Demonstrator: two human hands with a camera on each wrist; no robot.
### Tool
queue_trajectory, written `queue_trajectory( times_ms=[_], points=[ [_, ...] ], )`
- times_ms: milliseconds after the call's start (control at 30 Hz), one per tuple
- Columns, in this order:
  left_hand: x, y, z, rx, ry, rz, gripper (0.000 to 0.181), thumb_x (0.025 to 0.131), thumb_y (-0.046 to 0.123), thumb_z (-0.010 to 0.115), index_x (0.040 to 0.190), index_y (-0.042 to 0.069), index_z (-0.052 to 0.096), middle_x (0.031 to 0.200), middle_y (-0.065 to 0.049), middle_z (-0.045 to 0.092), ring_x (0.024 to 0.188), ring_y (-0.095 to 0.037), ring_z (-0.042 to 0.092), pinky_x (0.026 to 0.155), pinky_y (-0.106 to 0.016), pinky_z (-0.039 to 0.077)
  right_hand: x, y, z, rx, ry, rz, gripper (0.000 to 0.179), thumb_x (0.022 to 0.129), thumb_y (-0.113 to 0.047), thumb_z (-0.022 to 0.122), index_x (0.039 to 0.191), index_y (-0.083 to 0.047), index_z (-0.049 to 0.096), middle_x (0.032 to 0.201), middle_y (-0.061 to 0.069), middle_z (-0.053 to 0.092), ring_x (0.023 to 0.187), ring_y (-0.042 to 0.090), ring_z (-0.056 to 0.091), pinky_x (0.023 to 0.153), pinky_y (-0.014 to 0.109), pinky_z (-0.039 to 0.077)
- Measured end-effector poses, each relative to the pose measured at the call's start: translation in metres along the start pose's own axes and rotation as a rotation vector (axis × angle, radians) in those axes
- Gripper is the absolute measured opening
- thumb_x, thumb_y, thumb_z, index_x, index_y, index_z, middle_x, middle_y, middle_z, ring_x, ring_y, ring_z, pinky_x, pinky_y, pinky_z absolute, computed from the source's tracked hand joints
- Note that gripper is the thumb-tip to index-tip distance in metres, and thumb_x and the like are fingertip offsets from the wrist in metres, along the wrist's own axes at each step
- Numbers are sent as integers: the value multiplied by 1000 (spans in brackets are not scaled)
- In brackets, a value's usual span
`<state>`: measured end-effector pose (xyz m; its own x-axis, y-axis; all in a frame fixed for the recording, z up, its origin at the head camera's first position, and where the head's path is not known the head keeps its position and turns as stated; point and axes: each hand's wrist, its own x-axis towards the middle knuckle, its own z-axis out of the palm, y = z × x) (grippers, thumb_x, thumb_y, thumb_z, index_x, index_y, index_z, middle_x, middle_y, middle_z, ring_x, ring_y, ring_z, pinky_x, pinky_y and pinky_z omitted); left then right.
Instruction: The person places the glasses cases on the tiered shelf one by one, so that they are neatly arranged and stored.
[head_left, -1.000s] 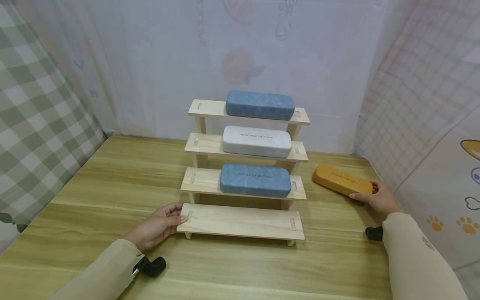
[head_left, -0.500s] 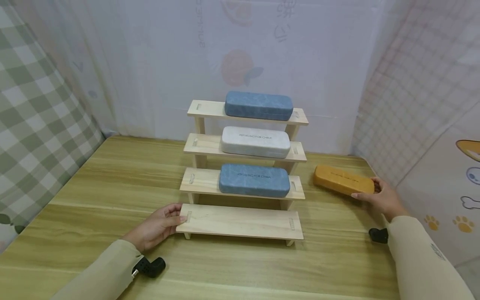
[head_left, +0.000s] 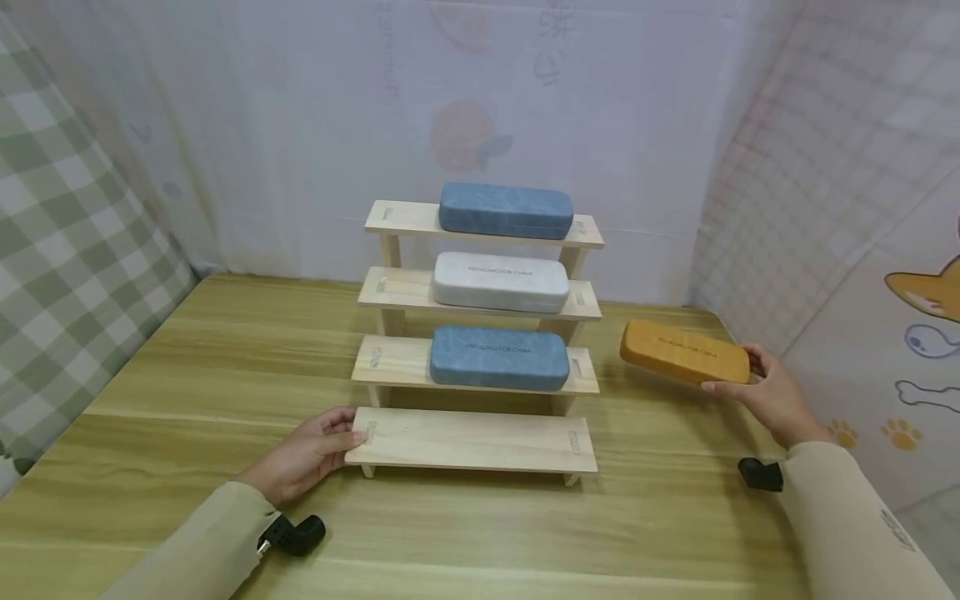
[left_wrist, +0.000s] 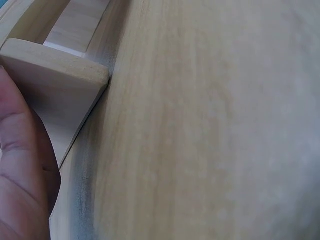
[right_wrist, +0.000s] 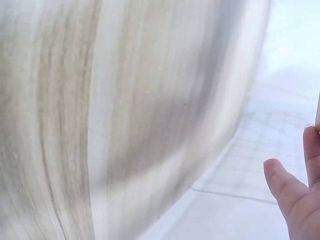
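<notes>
A stepped wooden display rack (head_left: 472,442) stands mid-table in the head view. My left hand (head_left: 303,454) grips the left end of its lowest step, thumb on top; the left wrist view shows fingers (left_wrist: 20,165) against the rack's side. Over at the right, my right hand (head_left: 783,404) holds an orange glasses case (head_left: 684,352) by its right end, between thumb and fingers. The case is slightly tilted, above the table, with lettering on its lid. The right wrist view catches only part of that hand (right_wrist: 300,200).
On the upper steps sit a blue glasses case (head_left: 506,210), a white glasses case (head_left: 501,282) and a second blue glasses case (head_left: 498,358). The wood-grain table (head_left: 450,542) meets a white curtain (head_left: 300,167) behind and a printed cloth (head_left: 847,367) at right.
My right hand has lifted the orange glasses case off the table a little. The left hand keeps its grip on the rack, while the whole head view shifts slightly.
</notes>
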<state>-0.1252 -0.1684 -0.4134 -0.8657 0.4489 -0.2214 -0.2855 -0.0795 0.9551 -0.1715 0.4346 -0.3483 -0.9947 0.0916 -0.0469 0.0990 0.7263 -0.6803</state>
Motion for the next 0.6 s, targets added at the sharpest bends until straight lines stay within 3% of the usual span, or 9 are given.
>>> queue_trajectory(
  times_ms=[167,233,333,467,600],
  points=[
    [-1,-1,-1,-1,-6,9,63,98,8,53,141,-18,15,111,-4,56,99,-10,59,87,-23,52,-11,-5,-4,-30,31,-28,101,86,-38,72,152,4,8,148,38,20,128,58,24,94,70,28],
    [-1,-1,-1,-3,-8,10,64,98,8,54,141,-18,16,111,-4,56,99,-10,59,87,-24,52,-15,-7,-6,-49,45,-33,100,86,-39,72,152,3,10,147,37,22,127,56,27,90,64,35],
    [-1,-1,-1,-7,-10,10,64,98,9,54,141,-18,16,111,-3,56,100,-10,59,87,-24,52,-22,-10,-8,-51,60,-42,99,86,-38,73,152,3,12,146,36,25,125,52,32,83,37,46],
    [-1,-1,-1,-11,-6,9,65,97,8,54,142,-18,15,111,-3,56,99,-9,59,87,-23,52,-31,-11,-9,-48,75,-60,97,85,-35,74,151,4,14,144,36,27,116,45,41,64,11,42],
    [-1,-1,-1,-8,-8,8,65,98,8,54,142,-18,13,112,-3,55,99,-9,59,87,-23,52,-40,-11,-10,-53,94,-70,96,85,-33,75,151,3,15,142,33,30,103,13,48,65,7,41]
  ],
)
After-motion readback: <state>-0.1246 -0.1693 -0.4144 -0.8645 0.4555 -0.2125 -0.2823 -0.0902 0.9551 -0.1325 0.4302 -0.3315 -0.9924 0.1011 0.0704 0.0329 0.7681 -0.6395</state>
